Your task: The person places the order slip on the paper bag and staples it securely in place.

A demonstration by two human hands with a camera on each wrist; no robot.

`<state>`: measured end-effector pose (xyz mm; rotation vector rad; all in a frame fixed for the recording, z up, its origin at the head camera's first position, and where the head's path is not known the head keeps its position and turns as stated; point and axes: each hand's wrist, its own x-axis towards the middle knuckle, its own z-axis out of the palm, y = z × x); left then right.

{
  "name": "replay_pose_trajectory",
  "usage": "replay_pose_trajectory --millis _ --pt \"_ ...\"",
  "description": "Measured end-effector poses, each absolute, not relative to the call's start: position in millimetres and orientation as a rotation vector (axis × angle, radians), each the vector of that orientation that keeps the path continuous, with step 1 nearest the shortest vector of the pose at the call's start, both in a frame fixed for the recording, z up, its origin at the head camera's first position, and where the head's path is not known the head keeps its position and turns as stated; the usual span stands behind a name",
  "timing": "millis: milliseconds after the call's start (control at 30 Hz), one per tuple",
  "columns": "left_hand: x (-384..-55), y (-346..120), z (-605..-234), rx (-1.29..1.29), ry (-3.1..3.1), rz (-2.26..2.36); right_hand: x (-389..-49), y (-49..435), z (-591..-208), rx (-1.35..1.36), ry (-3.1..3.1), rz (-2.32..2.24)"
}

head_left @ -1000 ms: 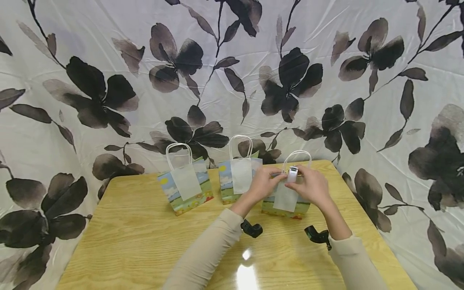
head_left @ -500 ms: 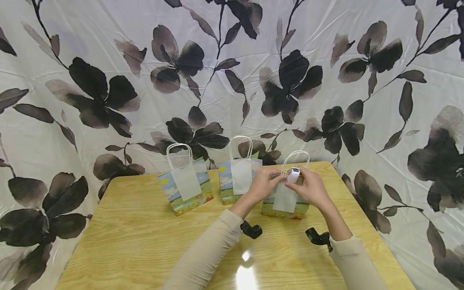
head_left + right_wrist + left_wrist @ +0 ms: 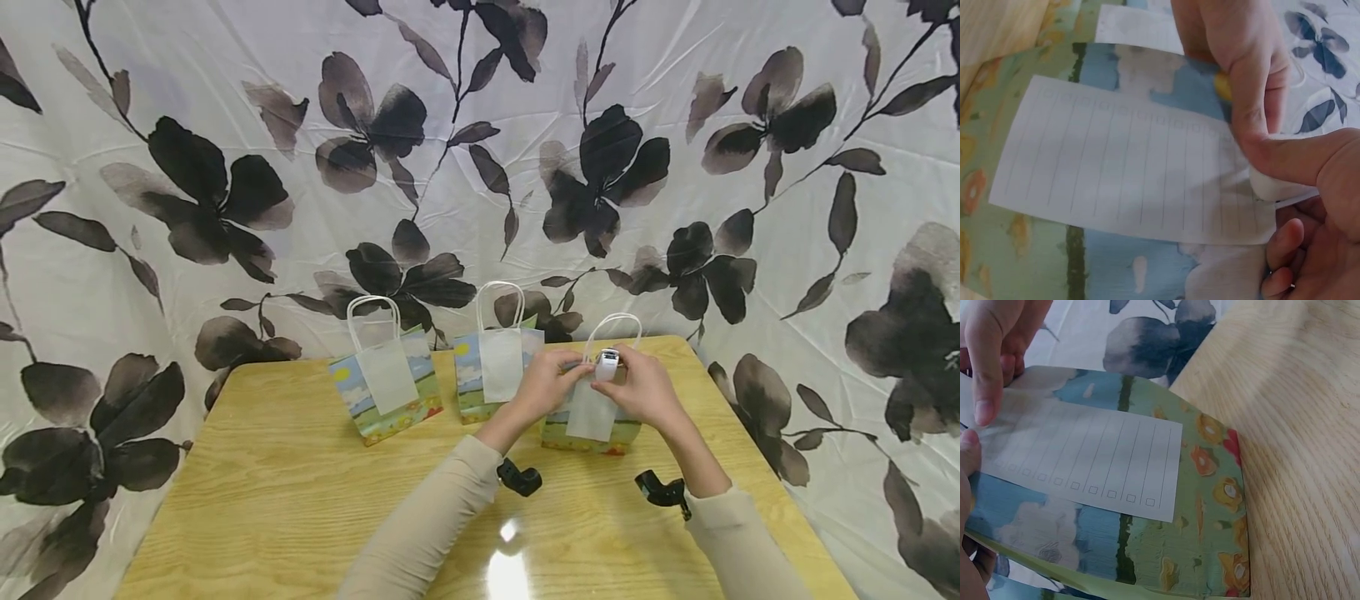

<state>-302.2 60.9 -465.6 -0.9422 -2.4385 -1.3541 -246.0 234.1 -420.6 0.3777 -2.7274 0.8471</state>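
On the right of the table stands a landscape-printed paper gift bag (image 3: pixel 555 435) with white handles. A lined white checklist sheet (image 3: pixel 1129 169) lies against its front, its upper end at the bag's top edge. My left hand (image 3: pixel 546 383) pinches sheet and bag together at that edge, thumb on the sheet. In my right hand (image 3: pixel 647 387) is a small white stapler (image 3: pixel 607 365), gripped between thumb and fingers at the sheet's upper end. In the right wrist view, the right thumb (image 3: pixel 1297 159) covers part of the stapler, whose jaws are mostly hidden.
Two similar gift bags stand to the left, one in the middle (image 3: pixel 467 375) and one farther left (image 3: pixel 348 400); each has a white sheet on its front. All are on a wooden table (image 3: pixel 300 517), with a floral cloth (image 3: pixel 480 208) hanging behind.
The stapler tilts slightly to the right, then straightens a little. Both hands stay at the right bag's top edge, and the other bags stay in place.
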Motion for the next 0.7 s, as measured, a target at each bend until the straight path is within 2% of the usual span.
replay_pose_trajectory --millis 700 --pt "-304.0 63.1 -468.2 -0.94 -2.448 -1.352 -248.2 236.1 -420.9 0.373 -2.759 0.78"
